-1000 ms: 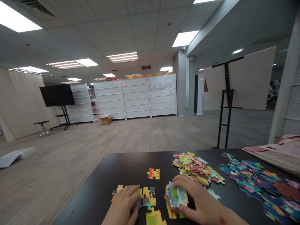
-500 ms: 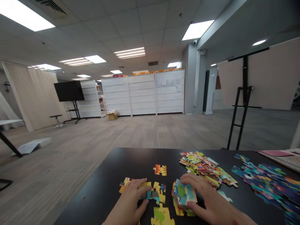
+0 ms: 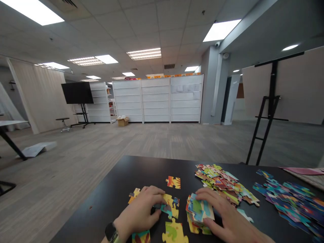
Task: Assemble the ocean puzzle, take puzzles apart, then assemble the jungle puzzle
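Observation:
My left hand [image 3: 145, 207] is curled over joined yellow-and-teal puzzle pieces [image 3: 170, 206], thumb and fingers closing on a piece at their left side. The hand hides most of that piece. My right hand [image 3: 224, 216] grips a small stack of puzzle pieces [image 3: 199, 209] along its right side, thumb at the near edge and fingers at the far one. Near me lies a yellow piece with a green figure [image 3: 174, 232], touching the joined pieces. Farther off is a lone orange-and-red piece [image 3: 173, 182]. Another colourful piece [image 3: 141, 237] shows below my left wrist.
Beyond my right hand is a heap of mixed puzzle pieces [image 3: 222, 182]. A heap of dark blue pieces [image 3: 296, 199] covers the right of the black table [image 3: 108, 189]. An easel [image 3: 265, 128] stands behind the table, and white shelves [image 3: 155, 101] line the far wall.
My left hand has turned and curled further over the joined pieces, and its watch and the colourful piece below the wrist now show. The right hand stays on the stack.

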Motion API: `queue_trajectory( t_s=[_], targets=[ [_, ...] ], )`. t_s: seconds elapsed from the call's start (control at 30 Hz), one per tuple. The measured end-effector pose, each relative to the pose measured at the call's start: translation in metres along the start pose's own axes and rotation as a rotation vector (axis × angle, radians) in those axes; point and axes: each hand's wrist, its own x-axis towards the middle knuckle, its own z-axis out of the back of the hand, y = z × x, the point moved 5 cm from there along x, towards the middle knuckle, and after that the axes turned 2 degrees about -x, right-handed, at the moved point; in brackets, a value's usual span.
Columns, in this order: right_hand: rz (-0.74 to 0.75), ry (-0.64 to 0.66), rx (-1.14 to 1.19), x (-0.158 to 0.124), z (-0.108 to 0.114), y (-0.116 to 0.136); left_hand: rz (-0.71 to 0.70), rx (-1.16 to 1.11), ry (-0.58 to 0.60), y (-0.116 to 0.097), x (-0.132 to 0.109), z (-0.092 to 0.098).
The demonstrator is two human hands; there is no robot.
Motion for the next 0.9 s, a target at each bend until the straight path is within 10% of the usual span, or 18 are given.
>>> queue_trajectory(
  t_s=[0.9],
  targets=[
    [-0.063, -0.100, -0.078, -0.006, -0.004, -0.023, 0.088, 0.407, -0.133, -0.001, -0.032, -0.019]
  ],
)
